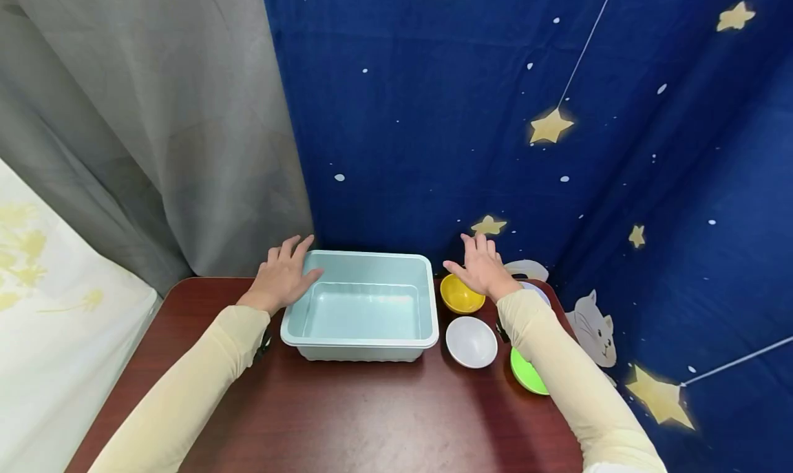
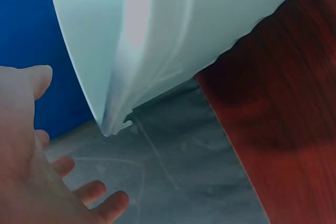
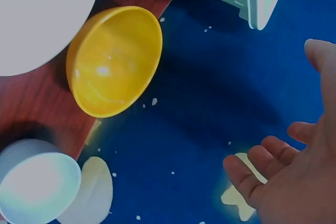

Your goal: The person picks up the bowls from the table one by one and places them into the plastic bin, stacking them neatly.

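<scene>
A pale blue-green plastic basin (image 1: 359, 343) sits near the back of the table, and its inside is bare. My left hand (image 1: 281, 275) hovers at the basin's left side with its fingers spread, holding nothing. In the left wrist view the fingers (image 2: 92, 192) are apart from the basin wall (image 2: 168, 35). Over the back right of the table, my right hand (image 1: 483, 270) is raised with loose fingers and an empty palm. It overlaps the yellow bowl (image 1: 458, 297) in the head view. The right wrist view shows that bowl (image 3: 118, 61) apart from the hand.
A white bowl (image 1: 471, 342) stands in front of the yellow one. A green bowl (image 1: 525, 374) and a pale lavender bowl (image 1: 540, 291) are partly hidden by the right sleeve. Behind the table hang a grey curtain (image 1: 204, 129) and a blue starry curtain (image 1: 421, 129).
</scene>
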`<state>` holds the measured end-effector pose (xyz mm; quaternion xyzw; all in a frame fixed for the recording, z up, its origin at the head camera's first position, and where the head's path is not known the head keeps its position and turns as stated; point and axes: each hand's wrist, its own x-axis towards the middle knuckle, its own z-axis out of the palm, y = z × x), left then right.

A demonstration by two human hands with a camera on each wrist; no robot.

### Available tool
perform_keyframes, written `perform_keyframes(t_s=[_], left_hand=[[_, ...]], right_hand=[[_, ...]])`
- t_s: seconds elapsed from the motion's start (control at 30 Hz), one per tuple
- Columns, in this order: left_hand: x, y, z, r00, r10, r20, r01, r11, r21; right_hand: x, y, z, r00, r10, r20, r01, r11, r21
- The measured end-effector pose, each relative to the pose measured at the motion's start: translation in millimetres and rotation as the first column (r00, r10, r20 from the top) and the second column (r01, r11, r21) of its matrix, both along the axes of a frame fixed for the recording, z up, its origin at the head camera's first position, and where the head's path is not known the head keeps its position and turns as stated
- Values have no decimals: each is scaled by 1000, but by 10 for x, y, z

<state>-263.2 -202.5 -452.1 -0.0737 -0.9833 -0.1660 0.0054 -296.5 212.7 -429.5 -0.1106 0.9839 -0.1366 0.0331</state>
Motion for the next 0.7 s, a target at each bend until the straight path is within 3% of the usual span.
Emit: perform_keyframes(t_s=[0.4, 0.7], left_hand=[[48, -74, -153, 1000, 2, -23, -1, 999, 45], [118, -163, -239, 1000, 26, -4, -25, 993, 112]], right_hand=[[96, 85, -155, 997, -77, 2, 77, 997, -15], [229, 145, -258, 995, -90, 35, 91, 995, -39]])
